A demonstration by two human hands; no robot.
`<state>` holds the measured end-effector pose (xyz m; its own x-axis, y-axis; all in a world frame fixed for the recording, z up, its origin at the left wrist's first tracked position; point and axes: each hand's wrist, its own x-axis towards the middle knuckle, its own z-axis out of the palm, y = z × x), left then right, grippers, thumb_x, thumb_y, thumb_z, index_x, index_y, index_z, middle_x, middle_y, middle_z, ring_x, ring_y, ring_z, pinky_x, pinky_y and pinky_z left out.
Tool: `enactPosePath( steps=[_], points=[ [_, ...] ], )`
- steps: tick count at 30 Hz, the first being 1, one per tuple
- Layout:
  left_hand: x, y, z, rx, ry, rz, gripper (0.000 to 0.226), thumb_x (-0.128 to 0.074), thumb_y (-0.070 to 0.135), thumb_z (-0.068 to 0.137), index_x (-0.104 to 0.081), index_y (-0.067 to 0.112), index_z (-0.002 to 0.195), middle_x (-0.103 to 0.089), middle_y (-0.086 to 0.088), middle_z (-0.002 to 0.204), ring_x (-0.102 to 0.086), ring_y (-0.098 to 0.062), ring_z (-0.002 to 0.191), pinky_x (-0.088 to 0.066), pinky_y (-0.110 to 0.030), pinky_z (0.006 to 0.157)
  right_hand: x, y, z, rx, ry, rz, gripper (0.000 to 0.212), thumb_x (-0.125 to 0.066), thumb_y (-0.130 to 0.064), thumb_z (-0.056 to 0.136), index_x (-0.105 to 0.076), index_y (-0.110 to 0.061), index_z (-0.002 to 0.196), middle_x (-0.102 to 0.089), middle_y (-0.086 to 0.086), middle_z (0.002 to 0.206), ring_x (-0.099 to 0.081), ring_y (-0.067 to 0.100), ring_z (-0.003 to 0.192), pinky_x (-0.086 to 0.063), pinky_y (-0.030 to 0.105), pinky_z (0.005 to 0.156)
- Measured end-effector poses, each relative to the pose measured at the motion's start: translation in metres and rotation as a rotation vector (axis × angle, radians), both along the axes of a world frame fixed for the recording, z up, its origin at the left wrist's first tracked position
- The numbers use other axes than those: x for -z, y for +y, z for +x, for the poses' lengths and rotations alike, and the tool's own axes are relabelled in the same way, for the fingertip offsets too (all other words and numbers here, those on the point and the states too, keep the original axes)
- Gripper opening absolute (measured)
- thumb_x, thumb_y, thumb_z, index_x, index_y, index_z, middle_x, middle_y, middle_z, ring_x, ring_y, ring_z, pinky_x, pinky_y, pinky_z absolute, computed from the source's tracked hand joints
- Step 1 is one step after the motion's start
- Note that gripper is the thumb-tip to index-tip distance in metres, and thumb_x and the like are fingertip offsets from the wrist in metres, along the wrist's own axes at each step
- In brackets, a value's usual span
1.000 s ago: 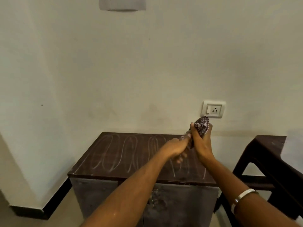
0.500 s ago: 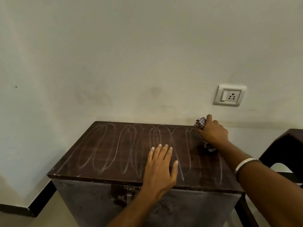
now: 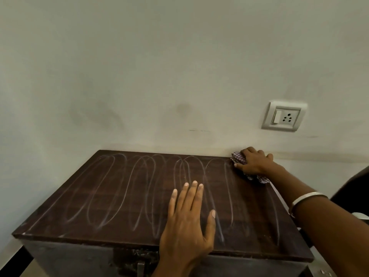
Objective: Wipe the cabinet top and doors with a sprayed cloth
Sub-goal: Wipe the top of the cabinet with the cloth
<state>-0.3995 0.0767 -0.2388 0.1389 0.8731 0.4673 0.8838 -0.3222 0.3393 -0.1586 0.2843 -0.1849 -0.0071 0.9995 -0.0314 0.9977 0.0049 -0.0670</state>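
Observation:
The dark brown cabinet top (image 3: 123,194) fills the lower middle, marked with several looping white streaks. My left hand (image 3: 187,222) lies flat on it near the front edge, fingers spread, holding nothing. My right hand (image 3: 254,163) presses a checked purple and white cloth (image 3: 238,158) onto the top's far right corner, next to the wall; most of the cloth is hidden under the palm, with a bit showing behind the wrist. The grey cabinet doors (image 3: 65,258) and a metal latch (image 3: 139,262) show below the front edge.
A pale wall stands directly behind the cabinet, with a white switch and socket plate (image 3: 284,116) above the right corner. A dark piece of furniture (image 3: 355,188) stands close on the right. A black skirting strip (image 3: 18,260) runs along the floor at lower left.
Both hands came down from holding the cloth in the air. The left hand now rests flat on the top; the right hand has carried the cloth to the far right corner. The view has tilted down.

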Motion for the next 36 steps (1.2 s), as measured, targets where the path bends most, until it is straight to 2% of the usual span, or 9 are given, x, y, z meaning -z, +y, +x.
enactPosePath(
  steps=[3,6,8,11,14,22,26,31,36],
  points=[
    [-0.001,-0.001,0.0,0.001,-0.003,-0.001,0.07,-0.015,0.06,0.092,-0.013,0.026,0.152,-0.004,0.013,0.159,0.01,-0.002,0.145,0.012,-0.032,0.118,0.012,-0.009,0.018,-0.054,0.082,0.042,0.071,-0.036,-0.066,0.092,-0.021,-0.032,0.152,-0.025,-0.002,0.159,-0.026,0.027,0.142,-0.02,0.05,0.111],
    [-0.002,-0.002,0.0,0.007,-0.012,0.012,0.069,-0.015,0.059,0.092,-0.016,0.025,0.152,-0.008,0.013,0.159,0.006,-0.002,0.145,0.01,-0.032,0.118,0.021,-0.016,0.02,-0.099,0.353,0.1,0.068,-0.044,-0.055,0.095,-0.015,-0.036,0.154,-0.027,-0.001,0.159,-0.034,0.024,0.141,-0.031,0.044,0.113],
    [-0.003,-0.002,0.001,0.011,-0.016,0.015,0.068,-0.017,0.057,0.093,-0.021,0.023,0.151,-0.014,0.011,0.158,0.001,-0.003,0.146,0.009,-0.032,0.119,0.024,-0.018,0.016,-0.063,0.412,0.17,0.062,-0.046,-0.05,0.095,-0.021,-0.041,0.151,-0.03,-0.003,0.156,-0.041,0.025,0.136,-0.037,0.045,0.108],
    [-0.004,-0.003,0.0,0.022,-0.03,0.015,0.066,-0.022,0.054,0.093,-0.028,0.02,0.149,-0.023,0.008,0.156,-0.009,-0.006,0.146,0.004,-0.033,0.119,0.027,-0.017,0.007,0.102,0.405,0.258,0.051,-0.045,-0.043,0.095,-0.037,-0.034,0.144,-0.038,-0.001,0.148,-0.05,0.027,0.127,-0.043,0.045,0.102],
    [-0.003,-0.003,0.0,0.026,-0.035,0.02,0.066,-0.023,0.054,0.093,-0.029,0.02,0.149,-0.025,0.008,0.156,-0.011,-0.006,0.146,0.001,-0.034,0.119,0.026,-0.015,-0.002,0.195,0.373,0.235,0.052,-0.044,-0.042,0.093,-0.039,-0.029,0.144,-0.039,0.0,0.148,-0.049,0.028,0.128,-0.041,0.046,0.102],
    [-0.005,-0.003,0.0,0.033,-0.035,0.033,0.065,-0.025,0.052,0.093,-0.034,0.018,0.147,-0.03,0.006,0.154,-0.017,-0.009,0.145,-0.001,-0.034,0.119,0.022,-0.015,-0.009,0.001,0.35,0.064,0.069,-0.047,-0.038,0.093,-0.016,-0.028,0.153,-0.024,0.007,0.159,-0.034,0.029,0.141,-0.03,0.044,0.115],
    [-0.005,-0.003,0.0,0.033,-0.028,0.036,0.065,-0.025,0.052,0.093,-0.034,0.017,0.147,-0.031,0.006,0.154,-0.019,-0.01,0.145,-0.001,-0.034,0.118,0.027,-0.018,-0.001,0.07,0.403,0.182,0.056,-0.044,-0.037,0.094,-0.028,-0.032,0.148,-0.034,0.005,0.154,-0.043,0.029,0.133,-0.037,0.046,0.109],
    [-0.004,-0.003,0.0,0.029,-0.017,0.039,0.064,-0.026,0.051,0.093,-0.036,0.017,0.146,-0.033,0.004,0.153,-0.021,-0.011,0.144,-0.001,-0.034,0.118,0.028,-0.022,-0.008,0.149,0.386,0.232,0.057,-0.045,-0.037,0.095,-0.032,-0.026,0.149,-0.034,0.003,0.154,-0.036,0.026,0.138,-0.033,0.043,0.113],
    [-0.005,-0.005,0.0,0.021,0.008,0.04,0.064,-0.023,0.052,0.094,-0.034,0.017,0.147,-0.031,0.004,0.154,-0.019,-0.011,0.145,-0.001,-0.035,0.119,0.032,-0.036,-0.037,0.019,0.36,0.255,0.056,-0.041,-0.037,0.096,-0.033,-0.025,0.15,-0.036,0.005,0.154,-0.034,0.025,0.14,-0.027,0.041,0.117]
  ],
)
